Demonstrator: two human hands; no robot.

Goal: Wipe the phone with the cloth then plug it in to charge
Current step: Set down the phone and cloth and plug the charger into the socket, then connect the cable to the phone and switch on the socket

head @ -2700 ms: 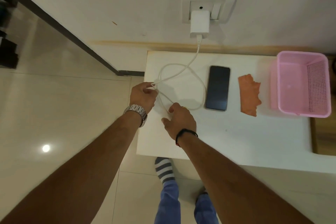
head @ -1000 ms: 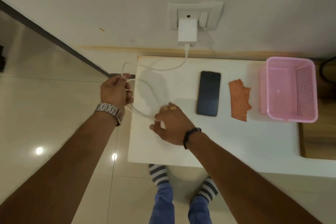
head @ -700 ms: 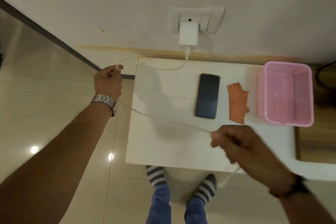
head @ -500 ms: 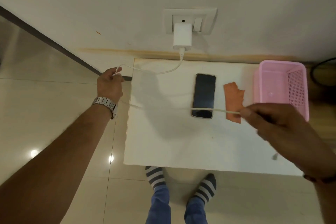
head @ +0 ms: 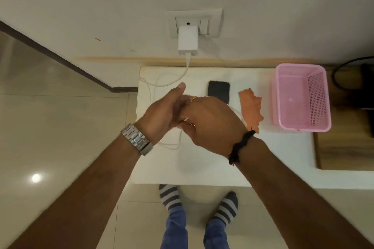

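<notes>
white laminate table top (head: 202,168) against the wall, with the slim black glass-faced phone (head: 218,91) lying flat on it, screen up and dark, its near end hidden behind the right hand (head: 210,125). just to the right of the phone, not touching it, sits the crumpled orange cleaning cloth (head: 251,109), and further right near the table's edge is the pink perforated plastic basket (head: 301,97).

white square charger brick (head: 187,40) is plugged into the white wall socket plate (head: 194,23) above the table, and the thin white charging cable (head: 159,85) drops from it onto the table, loops left and comes back under the hands, with another loop showing just below them.

both hands are together over the middle of the table. left hand (head: 164,115) has its fingers mostly straight, thumb pointing up toward the wall, palm turned toward the right one. right hand's fingers are curled in and look pinched on the cable near the left palm, but it's blurry, so can't tell exactly where the plug end is.

silver metal watch (head: 137,142) on the left wrist, black cord bracelet (head: 239,146) on the right.
</notes>
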